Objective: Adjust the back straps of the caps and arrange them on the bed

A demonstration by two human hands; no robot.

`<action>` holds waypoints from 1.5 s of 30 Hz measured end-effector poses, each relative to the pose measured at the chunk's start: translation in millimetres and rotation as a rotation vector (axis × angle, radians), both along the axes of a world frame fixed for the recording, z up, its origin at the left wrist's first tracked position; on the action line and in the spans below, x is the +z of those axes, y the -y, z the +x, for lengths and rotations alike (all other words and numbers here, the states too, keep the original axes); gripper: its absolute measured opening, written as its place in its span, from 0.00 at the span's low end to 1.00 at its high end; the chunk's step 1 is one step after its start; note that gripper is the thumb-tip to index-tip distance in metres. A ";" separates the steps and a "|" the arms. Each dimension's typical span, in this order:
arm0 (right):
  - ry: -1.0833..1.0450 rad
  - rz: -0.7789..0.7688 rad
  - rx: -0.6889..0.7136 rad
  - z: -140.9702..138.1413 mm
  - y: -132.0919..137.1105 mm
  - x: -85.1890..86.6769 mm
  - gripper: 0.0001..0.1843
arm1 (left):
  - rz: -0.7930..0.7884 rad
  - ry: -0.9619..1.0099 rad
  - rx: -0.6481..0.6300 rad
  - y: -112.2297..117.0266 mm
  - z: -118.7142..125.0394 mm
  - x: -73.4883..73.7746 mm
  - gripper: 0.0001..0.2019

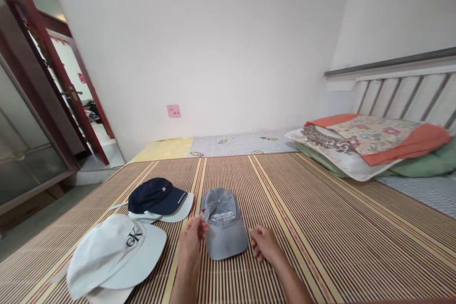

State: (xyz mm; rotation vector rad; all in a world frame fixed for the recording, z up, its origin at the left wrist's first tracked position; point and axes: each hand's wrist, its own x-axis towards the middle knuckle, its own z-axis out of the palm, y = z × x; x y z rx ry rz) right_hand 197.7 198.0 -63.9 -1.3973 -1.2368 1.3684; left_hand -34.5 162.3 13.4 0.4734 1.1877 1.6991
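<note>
Low in the middle of the frame, a grey cap [224,225] with white lettering lies on a striped bamboo mat [320,209] that covers a bed. The left hand [192,235] touches the cap's left edge with bunched fingertips; it cannot be told whether its grip pinches the fabric. The right hand [265,244] rests just beside the cap's lower right edge, its grip loosely curled and holding nothing. A navy cap [156,197] and a white cap [110,254] lie at lower left. Pillows [370,145] are stacked at right.
</note>
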 end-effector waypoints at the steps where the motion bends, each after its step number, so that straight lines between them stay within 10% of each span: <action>1: -0.007 0.016 -0.017 1.2 -6.1 2.5 0.15 | -0.014 0.033 0.077 -11.5 -10.0 5.0 0.10; 13: -0.014 0.170 -0.130 -15.1 -80.5 11.2 0.11 | -0.211 0.208 0.324 -65.8 -18.6 -21.2 0.10; 20: 0.021 0.190 -0.118 -21.6 -80.8 -0.2 0.14 | -0.248 0.189 0.230 -61.0 -9.1 -21.9 0.07; 34: -0.133 0.053 -0.104 -11.0 -59.9 22.4 0.31 | -0.235 0.304 0.001 -48.6 3.4 -4.7 0.13; 45: -0.478 -0.097 -0.099 -5.0 -49.1 46.9 0.24 | -0.268 0.412 -0.172 -48.2 17.7 -5.9 0.08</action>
